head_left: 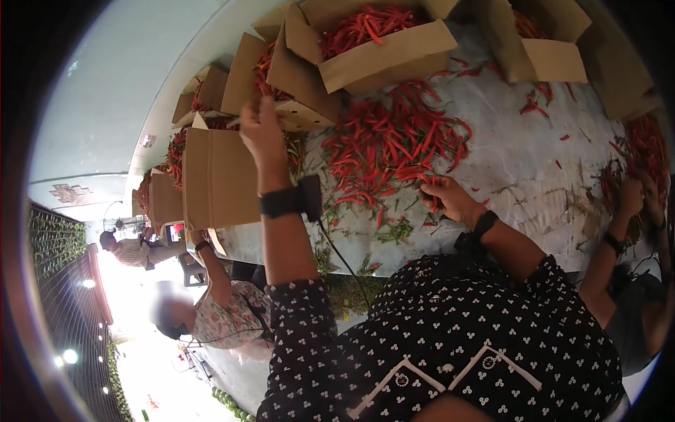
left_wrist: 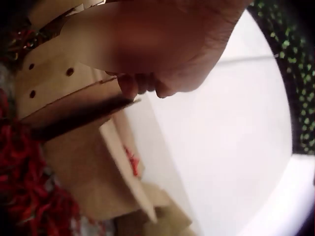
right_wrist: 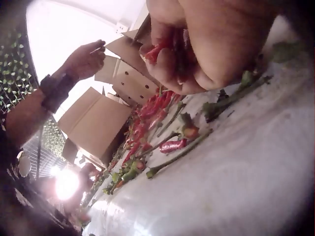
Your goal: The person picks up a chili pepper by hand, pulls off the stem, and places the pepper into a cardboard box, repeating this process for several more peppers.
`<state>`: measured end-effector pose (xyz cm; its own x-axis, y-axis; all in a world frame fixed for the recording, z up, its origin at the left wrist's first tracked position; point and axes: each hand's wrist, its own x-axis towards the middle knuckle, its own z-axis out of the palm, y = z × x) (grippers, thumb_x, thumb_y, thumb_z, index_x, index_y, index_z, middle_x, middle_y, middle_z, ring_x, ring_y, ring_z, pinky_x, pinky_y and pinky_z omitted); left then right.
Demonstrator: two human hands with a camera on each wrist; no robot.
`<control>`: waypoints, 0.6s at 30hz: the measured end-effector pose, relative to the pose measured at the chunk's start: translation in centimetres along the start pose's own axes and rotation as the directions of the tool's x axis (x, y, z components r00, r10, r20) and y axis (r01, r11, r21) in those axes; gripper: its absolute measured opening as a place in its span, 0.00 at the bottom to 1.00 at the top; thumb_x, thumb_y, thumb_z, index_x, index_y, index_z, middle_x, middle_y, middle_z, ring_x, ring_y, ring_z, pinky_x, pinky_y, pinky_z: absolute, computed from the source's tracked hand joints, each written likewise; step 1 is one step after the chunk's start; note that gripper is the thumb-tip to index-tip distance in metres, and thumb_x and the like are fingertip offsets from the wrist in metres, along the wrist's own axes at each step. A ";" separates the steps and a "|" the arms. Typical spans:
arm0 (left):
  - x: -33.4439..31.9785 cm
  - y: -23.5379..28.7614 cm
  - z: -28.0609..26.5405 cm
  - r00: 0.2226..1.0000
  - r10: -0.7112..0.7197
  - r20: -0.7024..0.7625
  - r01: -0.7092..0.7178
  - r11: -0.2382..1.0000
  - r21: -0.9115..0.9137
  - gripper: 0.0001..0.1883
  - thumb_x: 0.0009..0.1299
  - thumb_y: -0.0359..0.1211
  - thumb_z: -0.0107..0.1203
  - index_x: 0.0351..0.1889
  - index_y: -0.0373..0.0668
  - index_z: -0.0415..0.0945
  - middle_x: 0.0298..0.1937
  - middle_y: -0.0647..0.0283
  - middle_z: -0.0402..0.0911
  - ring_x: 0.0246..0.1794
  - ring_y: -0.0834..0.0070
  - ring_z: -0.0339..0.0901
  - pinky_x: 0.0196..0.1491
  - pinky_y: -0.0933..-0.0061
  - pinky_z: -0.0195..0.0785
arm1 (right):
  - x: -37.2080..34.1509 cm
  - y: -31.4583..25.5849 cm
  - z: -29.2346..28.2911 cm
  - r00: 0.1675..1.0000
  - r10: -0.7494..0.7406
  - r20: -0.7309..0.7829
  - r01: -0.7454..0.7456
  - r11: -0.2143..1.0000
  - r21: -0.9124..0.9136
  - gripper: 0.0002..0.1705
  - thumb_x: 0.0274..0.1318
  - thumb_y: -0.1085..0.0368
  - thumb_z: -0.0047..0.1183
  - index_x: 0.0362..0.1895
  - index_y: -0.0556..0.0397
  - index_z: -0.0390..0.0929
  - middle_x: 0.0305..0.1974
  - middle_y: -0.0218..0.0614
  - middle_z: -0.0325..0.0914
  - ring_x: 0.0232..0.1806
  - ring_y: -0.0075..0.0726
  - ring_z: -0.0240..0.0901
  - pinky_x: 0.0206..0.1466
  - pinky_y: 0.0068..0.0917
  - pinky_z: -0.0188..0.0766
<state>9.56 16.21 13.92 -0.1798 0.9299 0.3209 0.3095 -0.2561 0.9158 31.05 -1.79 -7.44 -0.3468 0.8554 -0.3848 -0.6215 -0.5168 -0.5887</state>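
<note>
My right hand (head_left: 451,200) grips red chillies (right_wrist: 158,51) at the near edge of a big heap of chillies (head_left: 394,141). In the right wrist view its fingers curl around them, with their red ends showing by the thumb. My left hand (head_left: 264,137) is raised over the cardboard boxes at the left, beside an open box of chillies (head_left: 261,70). The left wrist view shows its fingertips (left_wrist: 129,87) loosely bent, with no chilli visible among them, over the edge of a box flap (left_wrist: 88,105).
Another open box (head_left: 387,60) with chillies stands behind the heap, and one more box (head_left: 555,60) is at the back right. Green stems (head_left: 397,231) lie on the pale table cover (head_left: 520,169). Other people work at the left and right (head_left: 626,295).
</note>
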 end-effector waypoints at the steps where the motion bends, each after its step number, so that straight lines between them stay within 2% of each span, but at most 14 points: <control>1: -0.9 -1.4 0.3 0.990 0.132 0.046 -0.139 0.952 0.273 0.13 0.63 0.37 0.52 0.36 0.36 0.74 0.28 0.64 0.77 0.23 0.80 0.70 0.29 0.75 0.65 | -0.1 0.0 0.0 1.000 -0.004 -0.006 0.004 1.000 0.004 0.11 0.56 0.64 0.49 0.41 0.53 0.72 0.26 0.28 0.70 0.22 0.21 0.64 0.23 0.21 0.60; 3: -4.9 -4.3 1.3 0.952 0.083 0.294 -0.192 0.912 0.362 0.12 0.60 0.36 0.54 0.37 0.38 0.75 0.31 0.59 0.78 0.25 0.70 0.74 0.33 0.69 0.67 | -0.2 -0.1 0.2 1.000 0.007 -0.015 -0.006 0.999 0.038 0.10 0.56 0.64 0.48 0.42 0.53 0.72 0.26 0.28 0.70 0.22 0.20 0.64 0.22 0.20 0.60; 5: -8.7 -7.1 2.4 0.813 0.228 0.536 -0.504 0.736 0.451 0.11 0.58 0.35 0.54 0.36 0.39 0.74 0.33 0.55 0.77 0.29 0.61 0.75 0.33 0.63 0.67 | -0.2 -0.2 0.4 1.000 0.001 0.002 -0.001 0.999 0.043 0.10 0.56 0.65 0.48 0.42 0.54 0.72 0.26 0.28 0.70 0.21 0.20 0.64 0.22 0.20 0.60; 7: -11.3 -9.1 3.2 0.767 0.075 0.638 -0.525 0.645 0.555 0.11 0.57 0.34 0.53 0.36 0.40 0.72 0.33 0.52 0.76 0.32 0.54 0.75 0.33 0.58 0.67 | -0.3 -0.4 0.8 1.000 -0.005 0.019 0.004 0.999 0.043 0.10 0.56 0.65 0.47 0.42 0.54 0.71 0.26 0.28 0.70 0.21 0.20 0.64 0.21 0.19 0.60; 8: -12.2 -9.9 3.4 0.767 0.075 0.637 -0.522 0.649 0.553 0.11 0.57 0.34 0.53 0.36 0.40 0.72 0.33 0.52 0.76 0.32 0.54 0.75 0.33 0.58 0.67 | -0.5 -0.6 1.0 1.000 -0.007 0.017 0.007 0.999 0.034 0.09 0.56 0.66 0.47 0.41 0.54 0.71 0.26 0.28 0.70 0.21 0.20 0.64 0.21 0.19 0.60; 10: -13.4 -11.0 3.8 0.831 -0.112 0.545 -0.383 0.595 0.707 0.12 0.57 0.34 0.52 0.37 0.42 0.70 0.33 0.52 0.75 0.33 0.54 0.75 0.32 0.56 0.67 | -0.5 -0.6 0.9 1.000 -0.006 0.014 0.005 1.000 0.017 0.09 0.56 0.67 0.47 0.41 0.55 0.71 0.26 0.28 0.70 0.21 0.20 0.64 0.21 0.18 0.60; 11: -13.9 -11.5 3.8 0.834 -0.112 0.539 -0.377 0.598 0.707 0.12 0.57 0.34 0.52 0.37 0.42 0.70 0.33 0.52 0.75 0.33 0.54 0.75 0.32 0.56 0.67 | -0.3 -0.3 0.8 1.000 -0.014 0.000 0.014 1.000 0.015 0.08 0.56 0.67 0.48 0.40 0.55 0.71 0.26 0.28 0.70 0.21 0.20 0.64 0.21 0.18 0.60; 13: -14.6 -11.9 3.7 0.841 -0.114 0.528 -0.342 0.645 0.684 0.15 0.57 0.41 0.55 0.32 0.38 0.71 0.30 0.49 0.75 0.30 0.52 0.75 0.32 0.56 0.66 | 0.1 0.0 0.6 1.000 -0.016 -0.007 0.016 1.000 0.008 0.07 0.55 0.67 0.48 0.38 0.55 0.71 0.26 0.28 0.70 0.21 0.20 0.65 0.21 0.18 0.61; 15: -15.5 -11.9 3.4 0.842 -0.119 0.527 -0.331 0.656 0.678 0.15 0.56 0.40 0.55 0.34 0.37 0.72 0.30 0.50 0.76 0.30 0.53 0.75 0.32 0.57 0.67 | 0.3 0.0 0.5 0.999 -0.028 -0.018 0.027 0.996 -0.084 0.06 0.54 0.67 0.49 0.37 0.53 0.71 0.26 0.27 0.70 0.22 0.19 0.65 0.21 0.18 0.62; 17: -16.1 -11.5 3.1 0.835 -0.123 0.537 -0.330 0.669 0.666 0.16 0.56 0.39 0.55 0.36 0.37 0.72 0.31 0.50 0.77 0.30 0.54 0.76 0.33 0.59 0.67 | 0.2 -0.1 0.6 1.000 -0.030 0.000 0.030 0.997 -0.076 0.07 0.54 0.67 0.50 0.37 0.53 0.71 0.26 0.27 0.70 0.22 0.19 0.65 0.21 0.17 0.62; 18: -16.4 -11.3 2.8 0.839 -0.105 0.533 -0.271 0.770 0.578 0.15 0.57 0.37 0.54 0.37 0.37 0.72 0.31 0.52 0.77 0.29 0.58 0.76 0.34 0.61 0.68 | 0.1 0.0 0.5 0.999 -0.033 0.014 0.034 0.997 -0.066 0.07 0.54 0.67 0.50 0.37 0.53 0.71 0.26 0.26 0.70 0.22 0.18 0.65 0.22 0.17 0.62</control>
<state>11.63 4.62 -2.39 0.3146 0.9482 0.0440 0.8268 -0.2965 0.4780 30.63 -1.72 -7.08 -0.3359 0.8723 -0.3553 -0.5854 -0.4888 -0.6468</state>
